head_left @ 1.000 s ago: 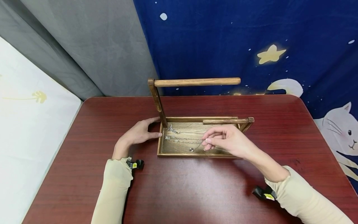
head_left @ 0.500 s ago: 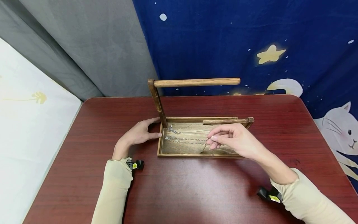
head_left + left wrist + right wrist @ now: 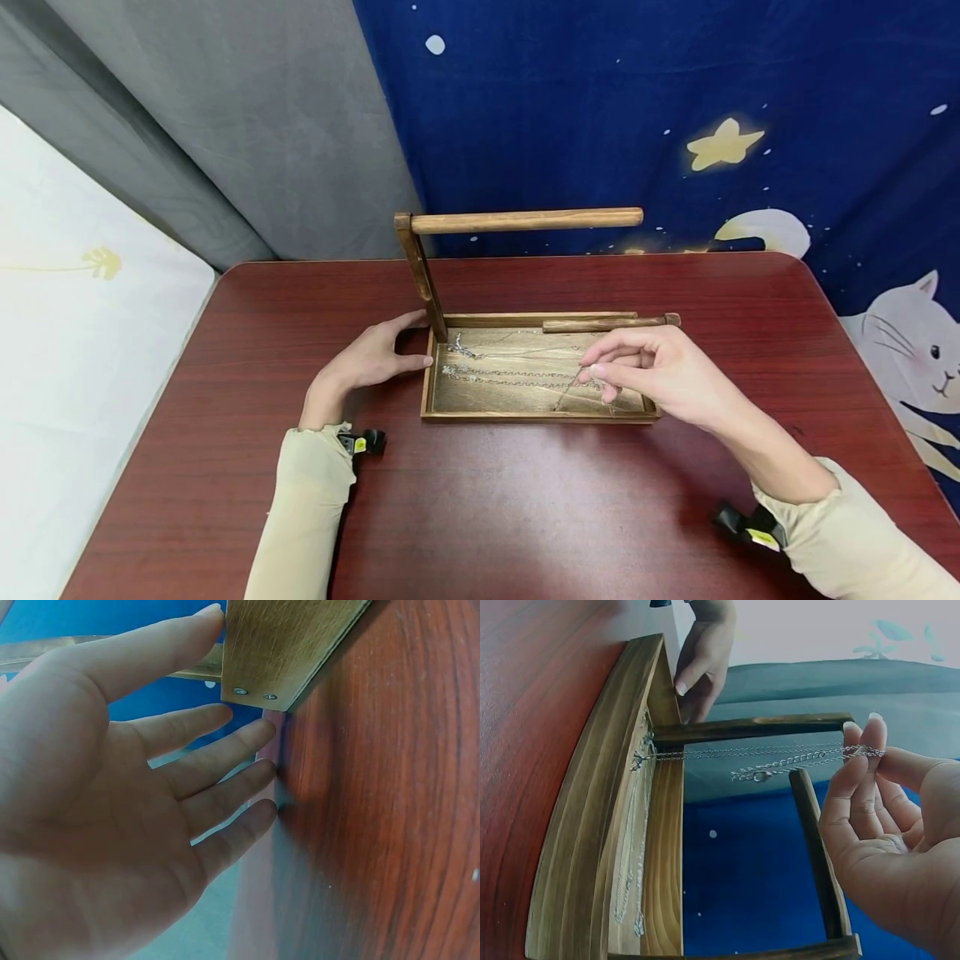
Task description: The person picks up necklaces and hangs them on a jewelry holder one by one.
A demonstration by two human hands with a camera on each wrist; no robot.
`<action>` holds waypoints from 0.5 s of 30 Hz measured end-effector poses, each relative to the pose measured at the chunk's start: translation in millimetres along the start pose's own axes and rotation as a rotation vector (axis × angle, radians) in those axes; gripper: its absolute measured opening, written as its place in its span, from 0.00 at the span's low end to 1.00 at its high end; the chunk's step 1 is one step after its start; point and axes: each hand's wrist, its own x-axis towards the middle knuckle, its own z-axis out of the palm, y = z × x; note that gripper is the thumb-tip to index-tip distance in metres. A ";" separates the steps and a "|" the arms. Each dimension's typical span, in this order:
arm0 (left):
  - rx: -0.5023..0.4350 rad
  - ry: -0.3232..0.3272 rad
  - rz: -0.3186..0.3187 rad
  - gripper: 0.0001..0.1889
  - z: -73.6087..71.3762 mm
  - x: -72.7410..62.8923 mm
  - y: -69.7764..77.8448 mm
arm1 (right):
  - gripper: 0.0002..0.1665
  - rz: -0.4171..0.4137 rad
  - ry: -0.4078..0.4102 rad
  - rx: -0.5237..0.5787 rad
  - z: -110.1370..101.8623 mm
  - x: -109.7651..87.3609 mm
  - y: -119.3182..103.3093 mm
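Observation:
My right hand (image 3: 660,375) pinches a thin silver necklace (image 3: 795,759) between thumb and fingertips, above the right part of a wooden tray (image 3: 525,417). One length of its chain runs down to the tray; a shorter end with a clasp dangles loose, as the right wrist view shows. Other silver necklaces lie stretched along the tray floor, one chain (image 3: 510,380) across the middle and a bunched one (image 3: 465,350) towards the back left. My left hand (image 3: 375,354) rests at the tray's left end, fingers straight and thumb tip right at the wall, holding nothing.
Two wooden arms stand up from the tray: a tall left post with a long bar (image 3: 525,221), and a low bar (image 3: 600,325) at the back right. The tray sits on a reddish-brown table (image 3: 480,500). Behind hang a grey curtain (image 3: 225,125) and a blue one (image 3: 540,108).
My right hand has moved to the right, drawing the pinched necklace along, and its lower end has shifted right over the tray. My left hand has stayed in place.

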 end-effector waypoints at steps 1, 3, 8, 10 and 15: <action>0.001 0.001 0.000 0.40 0.0 -0.1 -0.3 | 0.08 -0.007 0.009 -0.005 -1.4 -1.3 -0.3; 0.009 0.002 0.002 0.39 0.0 -0.2 -0.4 | 0.08 -0.018 0.029 -0.015 -3.7 -3.4 -1.0; 0.015 0.006 0.001 0.39 0.2 -0.6 -0.3 | 0.07 -0.043 0.068 -0.049 -7.3 -7.3 -3.2; 0.012 0.007 0.002 0.39 0.3 -0.6 -0.4 | 0.06 -0.049 0.088 -0.063 -8.8 -10.0 -4.7; 0.001 0.016 0.019 0.39 1.3 1.4 -1.4 | 0.06 -0.043 0.156 -0.093 -13.9 -17.5 -9.5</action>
